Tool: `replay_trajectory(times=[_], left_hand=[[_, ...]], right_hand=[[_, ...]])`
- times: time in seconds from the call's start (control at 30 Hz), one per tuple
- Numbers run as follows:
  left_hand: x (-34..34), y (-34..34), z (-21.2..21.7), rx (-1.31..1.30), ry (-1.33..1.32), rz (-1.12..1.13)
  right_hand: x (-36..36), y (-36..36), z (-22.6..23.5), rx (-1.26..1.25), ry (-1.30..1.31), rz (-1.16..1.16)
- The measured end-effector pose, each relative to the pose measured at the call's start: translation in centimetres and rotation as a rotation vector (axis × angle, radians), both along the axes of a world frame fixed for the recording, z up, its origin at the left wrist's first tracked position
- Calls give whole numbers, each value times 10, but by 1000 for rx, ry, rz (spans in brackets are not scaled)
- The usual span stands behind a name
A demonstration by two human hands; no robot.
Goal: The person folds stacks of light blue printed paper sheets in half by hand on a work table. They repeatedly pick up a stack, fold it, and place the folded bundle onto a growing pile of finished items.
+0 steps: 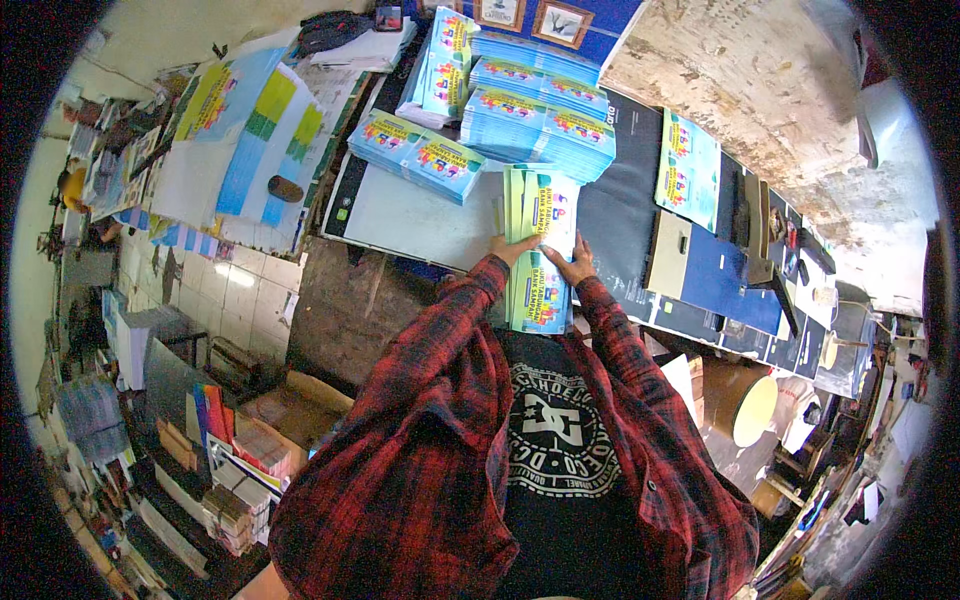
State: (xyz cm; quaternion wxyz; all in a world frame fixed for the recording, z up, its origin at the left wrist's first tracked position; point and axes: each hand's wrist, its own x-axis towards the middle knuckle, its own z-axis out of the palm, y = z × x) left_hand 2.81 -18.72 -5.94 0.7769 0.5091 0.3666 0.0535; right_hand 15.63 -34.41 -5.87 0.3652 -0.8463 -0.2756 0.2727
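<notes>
A fanned stack of printed booklets (540,295), blue, green and white with colourful figures, lies upright in front of my chest, its lower end over the table's near edge. My left hand (514,250) grips its left side at mid-height. From the right side my right hand (571,265) closes on the same stack, thumb on top. The fingers under the stack are hidden. Just beyond are tall piles of matching booklets (540,125). A bundle of them (415,155) lies to the left, and another bundle (440,65) leans at the back.
The work table (410,222) has a pale board and a dark mat (635,190). Farther right lie a printed sheet (688,170) and a blue board (708,262). At left, another table holds large printed sheets (235,130). Framed pictures (562,24) stand at the back.
</notes>
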Motion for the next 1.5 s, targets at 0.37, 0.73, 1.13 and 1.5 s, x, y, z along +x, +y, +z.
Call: replay_trajectory(times=[0.37, 0.73, 1.13, 1.5], left_hand=[[-75, 49, 22, -10, -85, 209], [5, 6, 13, -134, -201, 105], [10, 4, -39, -589, -152, 178], [-33, 45, 25, 372, 43, 362]], right_hand=[[-18, 7, 29, -149, -246, -163], [18, 0, -32, -79, -2, 5], [1, 8, 16, 130, 123, -51], [10, -2, 4, -31, 246, -144]])
